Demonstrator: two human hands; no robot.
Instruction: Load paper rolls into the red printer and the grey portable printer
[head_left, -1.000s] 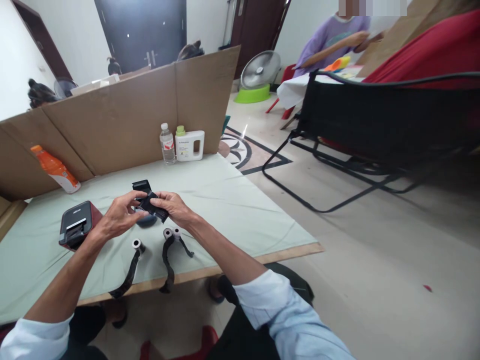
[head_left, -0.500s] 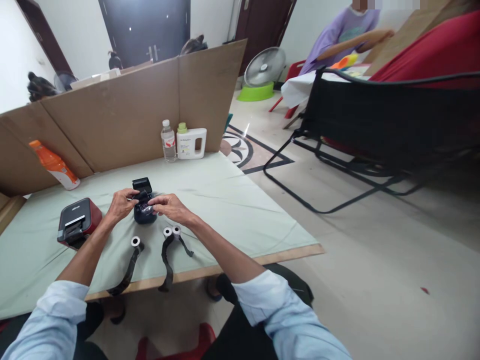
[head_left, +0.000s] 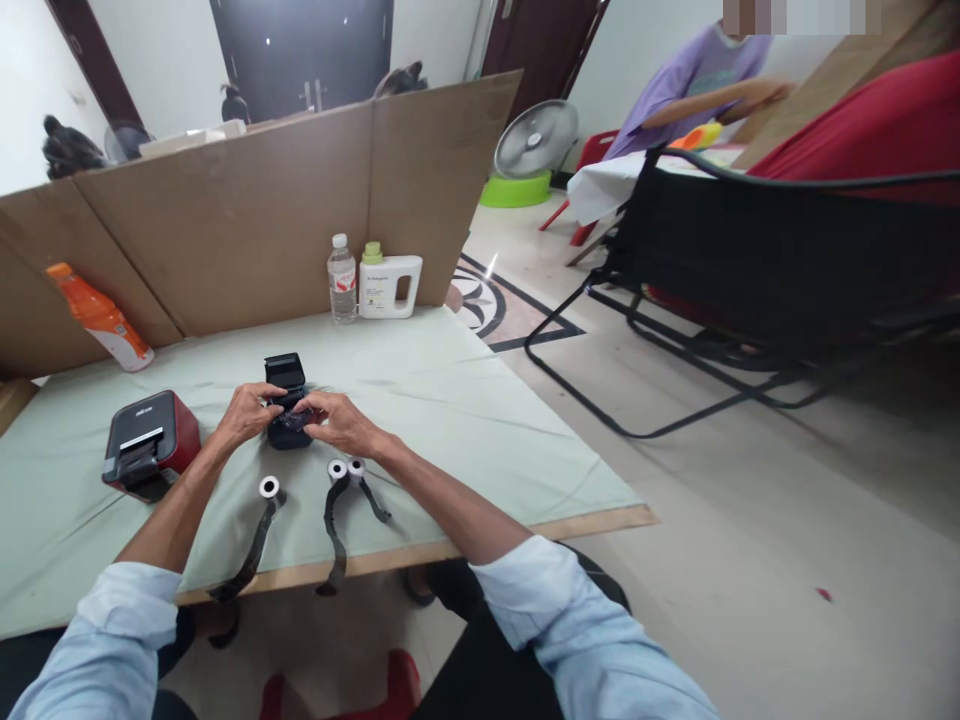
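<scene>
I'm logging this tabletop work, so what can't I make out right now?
In the head view:
Interior of the black device: partly covered by left hand and right hand.
Dark piece by the right hand: too small and blurred to identify.
Red-and-black machine: lettering too small.
Red seat: cut off by the bottom edge.

- Left forearm [head_left: 176, 510] and right forearm [head_left: 450, 495] stretched forward, slanting inward
- Left hand [head_left: 251, 412] bent its fingers inward
- Right hand [head_left: 339, 422] faced it, fingers curled, close by
</scene>
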